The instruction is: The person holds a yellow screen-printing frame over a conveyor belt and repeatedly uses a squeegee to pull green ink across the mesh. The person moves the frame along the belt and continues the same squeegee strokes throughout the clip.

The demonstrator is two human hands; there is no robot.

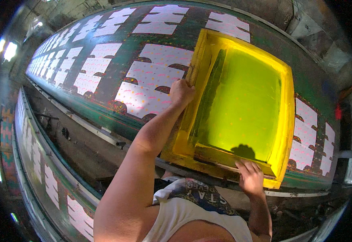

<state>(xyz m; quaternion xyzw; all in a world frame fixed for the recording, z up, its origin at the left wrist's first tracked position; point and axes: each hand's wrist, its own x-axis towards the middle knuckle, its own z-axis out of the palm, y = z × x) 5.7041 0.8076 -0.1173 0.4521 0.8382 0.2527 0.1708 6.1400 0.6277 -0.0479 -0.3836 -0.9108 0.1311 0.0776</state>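
A yellow screen-printing frame [287,121] with a translucent yellow-green mesh [244,97] lies tilted over the long table in front of me. My left hand [181,92] is closed round the frame's left rail. Along the near end inside the frame rests a long wooden squeegee [216,156]. The fingers of my right hand [251,176] are bent over its right part, and its lower edge is out of sight. A dark shadow of a hand falls on the mesh just beyond it.
White fabric pieces [154,76] with small pink and orange prints lie in rows on the green table [133,128]. A rail [83,122] runs along its near edge. Another table [59,157] with similar pieces stands at lower left, across a narrow aisle.
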